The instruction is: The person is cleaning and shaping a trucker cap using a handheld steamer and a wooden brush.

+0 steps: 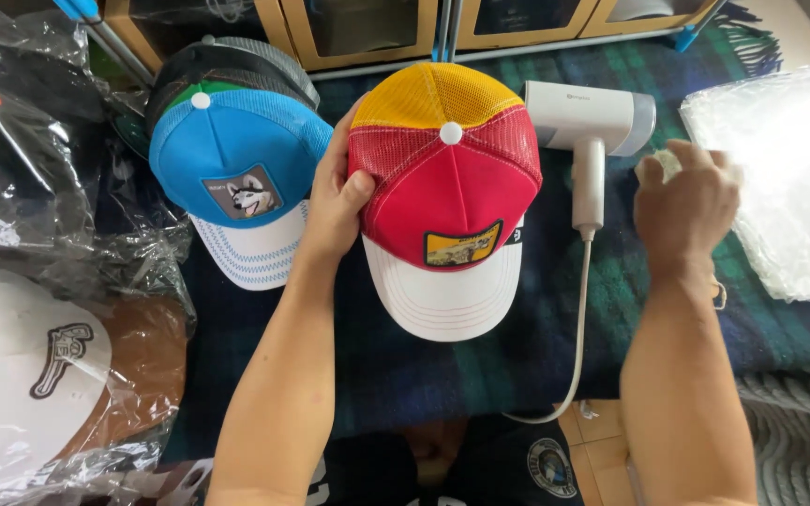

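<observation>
Both forearms are seen reaching up from the lower edge. A red cap [450,187] with a yellow mesh back and white brim is gripped at its left side by the left hand [335,201], and is laid on the plaid blanket [405,365]. A small pale wad [665,165] is clutched in the right hand [686,211], just beside the white steamer [589,131]. A blue cap [234,173] is lying left of the red one.

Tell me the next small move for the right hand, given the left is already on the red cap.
Probably draw the right hand clear of the clear bags with one bag, since the left hand steadies the red cap, unwrapped on the plaid blanket. Whether the right hand grips anything is blurred.
</observation>
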